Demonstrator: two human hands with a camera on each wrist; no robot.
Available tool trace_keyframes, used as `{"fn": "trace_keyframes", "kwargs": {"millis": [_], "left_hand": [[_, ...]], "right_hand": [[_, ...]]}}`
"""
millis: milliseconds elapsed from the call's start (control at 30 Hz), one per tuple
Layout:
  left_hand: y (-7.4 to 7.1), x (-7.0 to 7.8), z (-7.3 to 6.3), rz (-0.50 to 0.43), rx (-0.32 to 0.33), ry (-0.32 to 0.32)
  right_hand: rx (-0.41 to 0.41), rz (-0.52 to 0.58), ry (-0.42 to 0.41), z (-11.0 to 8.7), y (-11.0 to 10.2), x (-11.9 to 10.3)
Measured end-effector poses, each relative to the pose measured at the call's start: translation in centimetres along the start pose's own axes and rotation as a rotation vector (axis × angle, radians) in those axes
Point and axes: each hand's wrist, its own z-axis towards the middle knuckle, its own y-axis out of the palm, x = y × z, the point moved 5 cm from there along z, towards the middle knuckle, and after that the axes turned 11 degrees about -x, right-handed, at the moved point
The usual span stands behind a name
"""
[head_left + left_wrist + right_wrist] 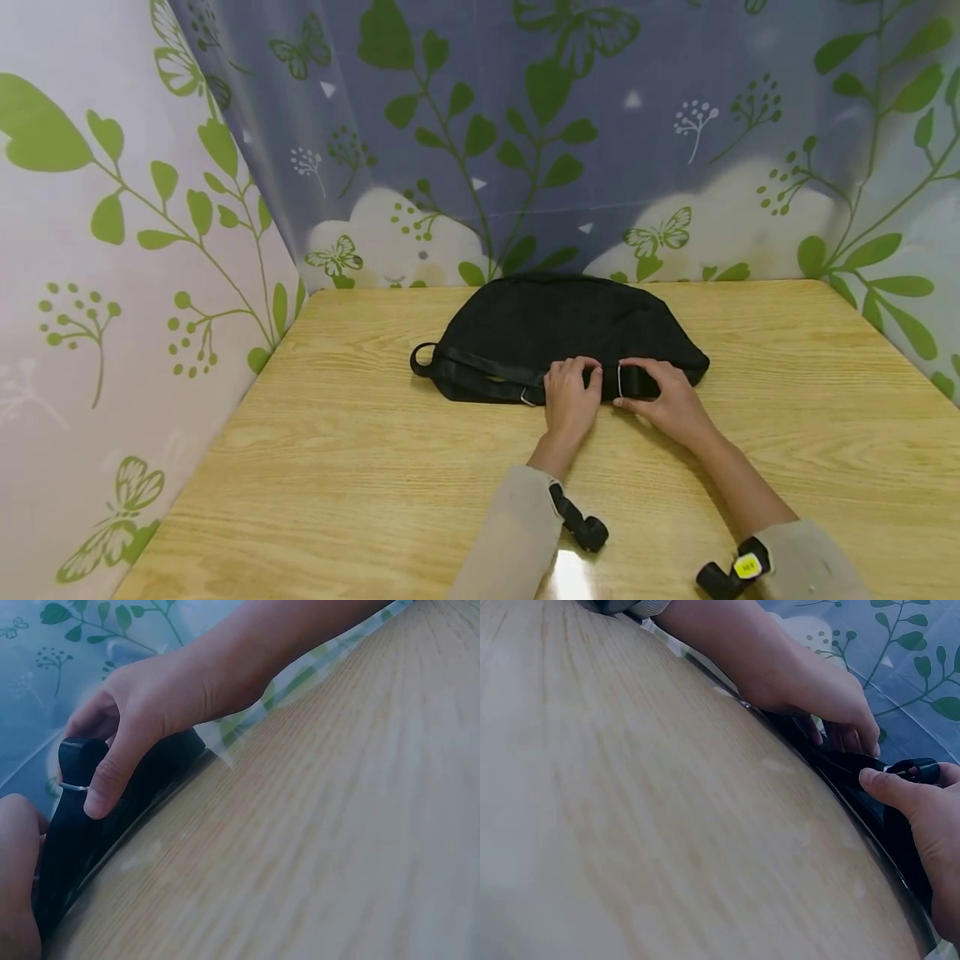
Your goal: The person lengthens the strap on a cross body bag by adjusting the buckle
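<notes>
A black fabric bag (555, 321) lies on its side on the table, its strap (637, 382) running along the near edge. My right hand (671, 400) pinches the strap at a metal buckle (620, 381), thumb below and fingers above. The left wrist view shows this metal buckle (73, 787) at the thumb, with the strap bulging up in a loop behind it. Just to the left, my left hand (572, 396) grips the strap with bent fingers; its fingertips are partly hidden. Left of that hand sits another metal ring (528, 397).
The bag rests on a light wood-grain table (360, 483). A small black loop (421, 360) sticks out from its left end. Behind the table hangs a curtain (465, 150) printed with leaves and butterflies. Black wrist mounts (581, 525) are strapped over both sleeves.
</notes>
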Motion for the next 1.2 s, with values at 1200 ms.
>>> {"fn": "trace_keyframes", "kwargs": {"millis": [1200], "left_hand": [[1.0,0.0,-0.1,-0.192,-0.185,0.054]], "right_hand": [[0.026,-0.160,-0.093,-0.7,-0.3,0.2]]}}
